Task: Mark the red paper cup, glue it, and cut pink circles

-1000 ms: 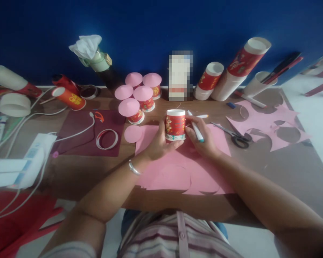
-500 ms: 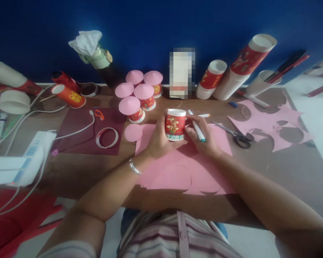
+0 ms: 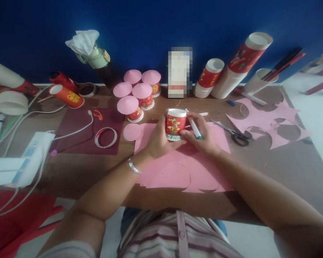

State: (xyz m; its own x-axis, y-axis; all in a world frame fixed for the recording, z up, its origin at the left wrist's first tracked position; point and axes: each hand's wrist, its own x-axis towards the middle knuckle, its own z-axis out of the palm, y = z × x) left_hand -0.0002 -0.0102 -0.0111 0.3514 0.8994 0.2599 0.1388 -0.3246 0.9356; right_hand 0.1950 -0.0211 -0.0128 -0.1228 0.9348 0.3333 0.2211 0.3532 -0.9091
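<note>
A red paper cup (image 3: 175, 124) stands upside down on a pink paper sheet (image 3: 177, 168) in the middle of the table. My left hand (image 3: 157, 141) is wrapped round the cup's left side and holds it. My right hand (image 3: 203, 138) grips a white marker with a green tip (image 3: 194, 127), its tip close to the cup's right side at the base. A cut pink paper disc (image 3: 132, 132) lies just left of the sheet.
Several red cups topped with pink cones (image 3: 136, 95) stand behind. Scissors (image 3: 233, 133) and cut-out pink paper (image 3: 269, 120) lie to the right. Stacked cup tubes (image 3: 238, 64) lean on the blue wall. A tape ring (image 3: 106, 137), cables and a power strip (image 3: 18, 163) lie left.
The cup has tilted slightly and both hands have shifted a little around it; the marker tip has come closer to the cup's base.
</note>
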